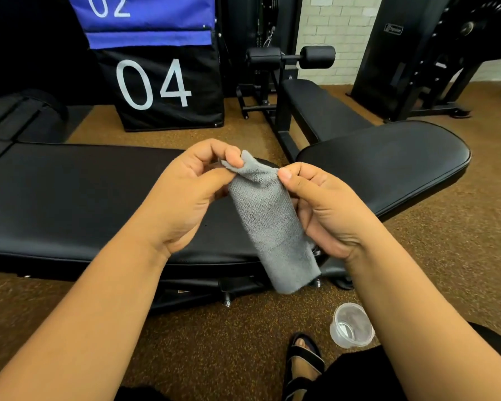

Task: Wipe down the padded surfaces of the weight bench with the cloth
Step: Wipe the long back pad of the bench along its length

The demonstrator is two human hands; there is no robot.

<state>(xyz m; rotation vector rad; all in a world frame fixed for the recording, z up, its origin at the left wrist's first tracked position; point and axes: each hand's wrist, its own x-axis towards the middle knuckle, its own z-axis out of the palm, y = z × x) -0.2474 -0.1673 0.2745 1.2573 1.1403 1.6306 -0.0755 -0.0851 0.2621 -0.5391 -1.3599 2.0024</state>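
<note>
Beyond and to the left of the hands stands a black padded block (168, 91) marked "04", with a blue one (148, 21) stacked on top. Under the left hand stretches the long black pad of the weight bench (70, 198), lying flat over the speckled brown floor (185, 342). The left hand (185, 198) has its fingers curled, thumb and forefinger pinching the top left corner of the grey cloth (272, 224). The cloth hangs down between the two hands, folded into a narrow strip, its lower end in front of the bench's near edge and clear of the pad. The right hand (318, 209) pinches the cloth's top right corner between thumb and fingers, the other fingers curled behind it. Beyond the right hand the bench's second pad (388, 163) tilts up. Below the right forearm a clear plastic cup (352, 325) sits on the floor, beside a sandalled foot (304, 357).
</note>
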